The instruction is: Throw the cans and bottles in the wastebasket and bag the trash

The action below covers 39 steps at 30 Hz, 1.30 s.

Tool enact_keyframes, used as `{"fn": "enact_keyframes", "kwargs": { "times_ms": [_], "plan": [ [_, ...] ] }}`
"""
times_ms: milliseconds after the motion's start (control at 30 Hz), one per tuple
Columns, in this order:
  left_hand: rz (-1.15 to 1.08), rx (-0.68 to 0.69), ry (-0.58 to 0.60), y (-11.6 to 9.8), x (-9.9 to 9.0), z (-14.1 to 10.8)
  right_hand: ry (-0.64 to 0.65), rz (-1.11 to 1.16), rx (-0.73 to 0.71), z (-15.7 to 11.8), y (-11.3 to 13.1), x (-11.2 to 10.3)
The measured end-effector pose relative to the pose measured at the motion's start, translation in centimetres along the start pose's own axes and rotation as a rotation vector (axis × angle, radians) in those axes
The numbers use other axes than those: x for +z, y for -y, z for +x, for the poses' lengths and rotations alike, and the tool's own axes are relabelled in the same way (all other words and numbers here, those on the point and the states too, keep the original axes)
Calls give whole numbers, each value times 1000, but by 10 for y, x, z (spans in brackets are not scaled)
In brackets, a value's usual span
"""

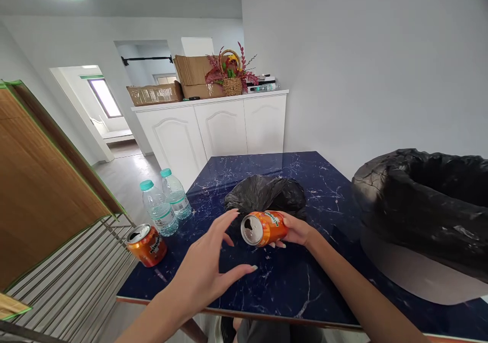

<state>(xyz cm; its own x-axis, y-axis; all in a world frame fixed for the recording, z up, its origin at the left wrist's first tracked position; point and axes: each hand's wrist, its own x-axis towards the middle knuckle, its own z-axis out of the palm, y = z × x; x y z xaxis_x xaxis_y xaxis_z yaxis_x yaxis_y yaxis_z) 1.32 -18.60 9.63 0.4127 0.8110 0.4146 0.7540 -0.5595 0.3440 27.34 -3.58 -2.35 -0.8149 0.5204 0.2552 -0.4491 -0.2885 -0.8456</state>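
Observation:
An orange soda can (pixel 270 227) lies tilted on its side in my right hand (pixel 297 229), its opened top facing left. Fingers and thumb of that hand wrap round the can's base end. My left hand (pixel 209 261) is just left of the can, thumb and fingers spread, holding nothing. Behind the can a crumpled black plastic bag (pixel 263 193) sits on the dark blue marbled table (pixel 305 292). A second orange can (pixel 148 246) stands upright, opened, at the table's left edge. Behind it are two clear bottles with teal caps (pixel 160 213) (pixel 177 198).
At the right stands a bin lined with a black bag (pixel 419 206). A metal rack (pixel 87 272) and a wooden board (pixel 46 180) are at the left. Beyond the table, a white cabinet (pixel 221 129) carries cardboard boxes (pixel 156 95) and a flower basket (pixel 232 85).

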Motion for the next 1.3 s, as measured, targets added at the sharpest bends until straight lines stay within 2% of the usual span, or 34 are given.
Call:
{"fn": "enact_keyframes", "kwargs": {
  "times_ms": [133, 267, 333, 433, 533, 600, 667, 800, 867, 1300],
  "plan": [
    [-22, 118, 18, -8, 14, 18, 53, -5, 25, 2, -2, 1],
    [-38, 28, -73, -11, 13, 28, 6, -8, -8, 1, -2, 0],
    [9, -53, -153, -10, 1, 33, -43, -8, -43, 0, 1, -2],
    [154, -182, -255, -2, -31, 41, -109, -29, -58, -1, 6, -4],
    [369, -281, -271, 13, -61, 50, -163, -54, -55, -2, 9, -6],
    [505, -311, -216, 26, -73, 55, -178, -56, -59, -3, 10, -7],
    [599, -350, -111, 39, -79, 62, -191, -53, -61, -4, 10, -8],
    [712, -479, 132, 60, -79, 73, -223, -44, -68, -5, 10, -9],
    [730, -511, 217, 68, -77, 77, -235, -37, -72, -5, 11, -9],
    [760, -522, 337, 106, -57, 78, -248, -39, -67, -5, 11, -8]
  ]
}}
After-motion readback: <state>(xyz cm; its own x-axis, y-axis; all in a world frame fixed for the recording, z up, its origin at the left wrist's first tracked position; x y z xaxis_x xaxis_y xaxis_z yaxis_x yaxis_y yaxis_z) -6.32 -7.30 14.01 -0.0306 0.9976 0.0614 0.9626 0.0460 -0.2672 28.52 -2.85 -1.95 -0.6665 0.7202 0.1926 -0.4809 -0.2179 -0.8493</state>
